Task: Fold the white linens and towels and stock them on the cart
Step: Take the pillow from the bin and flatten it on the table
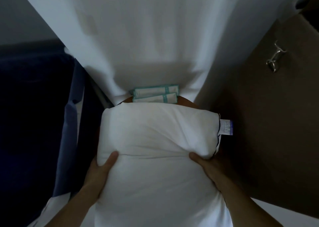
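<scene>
A plump white pillow (155,140) with dark piping and a care label (226,127) on its right edge fills the lower middle of the head view. My left hand (101,168) grips its left side, thumb on top and fingers hidden underneath. My right hand (205,164) grips its right side the same way. Beyond the pillow a large white sheet (146,36) hangs or drapes across the upper view. Between sheet and pillow lie teal-and-white packets (155,95) on a brown surface, probably the cart top.
A dark blue fabric bag (43,114) with a metal frame stands at the left. A brown panel (276,114) with a metal handle (275,57) is at the right. Light floor shows at the lower right corner.
</scene>
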The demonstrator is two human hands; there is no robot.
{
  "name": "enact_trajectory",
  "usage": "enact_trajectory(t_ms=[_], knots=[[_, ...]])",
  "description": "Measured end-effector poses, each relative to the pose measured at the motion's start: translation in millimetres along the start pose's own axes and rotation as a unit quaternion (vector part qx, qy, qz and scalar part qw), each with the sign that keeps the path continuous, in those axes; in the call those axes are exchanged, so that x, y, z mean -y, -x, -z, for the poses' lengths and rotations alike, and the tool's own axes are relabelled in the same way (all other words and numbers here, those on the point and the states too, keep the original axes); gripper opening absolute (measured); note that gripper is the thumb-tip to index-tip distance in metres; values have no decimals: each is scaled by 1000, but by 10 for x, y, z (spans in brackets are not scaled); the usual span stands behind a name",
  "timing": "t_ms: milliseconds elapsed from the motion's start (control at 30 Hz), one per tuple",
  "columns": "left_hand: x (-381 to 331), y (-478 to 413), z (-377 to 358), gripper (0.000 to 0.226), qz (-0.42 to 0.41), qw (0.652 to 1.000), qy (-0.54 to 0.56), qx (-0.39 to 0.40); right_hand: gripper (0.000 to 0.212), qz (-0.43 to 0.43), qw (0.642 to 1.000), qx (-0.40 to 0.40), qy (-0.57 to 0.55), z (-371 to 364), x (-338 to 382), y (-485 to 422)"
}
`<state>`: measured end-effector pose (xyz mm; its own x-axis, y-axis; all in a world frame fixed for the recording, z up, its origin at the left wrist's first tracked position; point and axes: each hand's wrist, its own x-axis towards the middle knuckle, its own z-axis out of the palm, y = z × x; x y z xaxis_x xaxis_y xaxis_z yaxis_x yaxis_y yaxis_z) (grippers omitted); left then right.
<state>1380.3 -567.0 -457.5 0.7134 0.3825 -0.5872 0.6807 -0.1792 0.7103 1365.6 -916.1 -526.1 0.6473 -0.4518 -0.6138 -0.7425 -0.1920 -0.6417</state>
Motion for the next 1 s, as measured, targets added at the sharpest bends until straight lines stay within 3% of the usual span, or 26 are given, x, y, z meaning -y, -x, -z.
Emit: enact_trajectory(t_ms=[367, 567, 800, 1000], knots=[[-2, -101, -39, 117, 1, 1000, 5, -1, 143, 15, 995, 33, -92, 40, 73, -34], [-79, 33, 7, 99, -22, 999, 41, 20, 127, 38, 982, 69, -172, 95, 126, 116], [-115, 366, 286, 88, -86, 981, 92, 148, 136, 46, 983, 73, -161, 175, 214, 419], [-102, 696, 515, 61, -81, 969, 147, 180, 115, 81, 980, 47, -178, 324, 297, 823]])
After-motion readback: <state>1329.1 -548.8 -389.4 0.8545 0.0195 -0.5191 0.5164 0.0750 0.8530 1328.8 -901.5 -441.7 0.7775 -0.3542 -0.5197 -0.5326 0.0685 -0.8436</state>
